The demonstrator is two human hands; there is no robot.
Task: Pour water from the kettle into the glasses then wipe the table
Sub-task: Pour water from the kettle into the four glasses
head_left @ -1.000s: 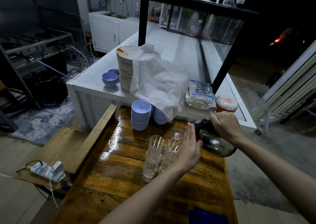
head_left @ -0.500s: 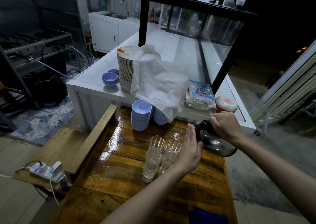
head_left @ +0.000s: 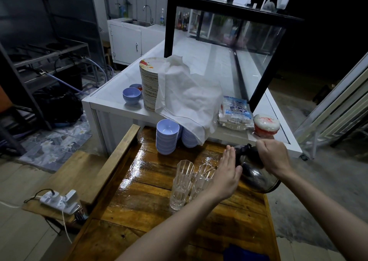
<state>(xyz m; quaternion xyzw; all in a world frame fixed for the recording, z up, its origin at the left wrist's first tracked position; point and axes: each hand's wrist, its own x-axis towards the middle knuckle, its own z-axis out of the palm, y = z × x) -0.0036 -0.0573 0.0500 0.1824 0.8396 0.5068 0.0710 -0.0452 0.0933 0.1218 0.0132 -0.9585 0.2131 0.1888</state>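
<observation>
While the kettle [head_left: 255,171] tips toward the glasses [head_left: 191,181] at the right edge of the wet wooden counter [head_left: 139,197], the right hand [head_left: 272,157] grips its handle and the left hand [head_left: 225,175] rests flat and open against its side. Pouring is under way, though any stream is hidden. Next: hold the spout steady over one rim.

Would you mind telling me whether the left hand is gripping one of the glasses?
No, the left hand is open and flat, pressed against the side of the kettle, beside the glasses.
</observation>
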